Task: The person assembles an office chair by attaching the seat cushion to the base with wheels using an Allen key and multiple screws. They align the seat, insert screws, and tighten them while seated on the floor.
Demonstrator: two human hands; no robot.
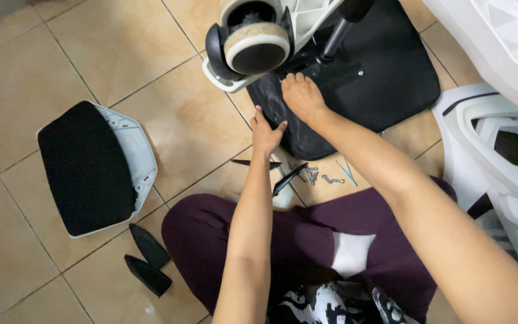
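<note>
The white moulded plastic chair frame [499, 150] is cut off by the right and top edges. The beige-rimmed black caster wheel [256, 49] hides part of the black padded seat underside [391, 72]. The small metal screws [322, 177] on the tiled floor are too small to tell their type.

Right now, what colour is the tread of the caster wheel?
Cream, around a black hub, on the caster wheel; head view.

— Where are the hands?
— Both rest on the black seat pan [391, 78]: left hand [266, 133] at its near edge, right hand [302, 96] just beyond, fingers spread flat.
— Around them?
— A caster wheel [256, 45] just above the fingers, loose screws [325, 177] on the floor [91, 54] behind the left wrist, a padded panel [85, 168] well off left.
</note>
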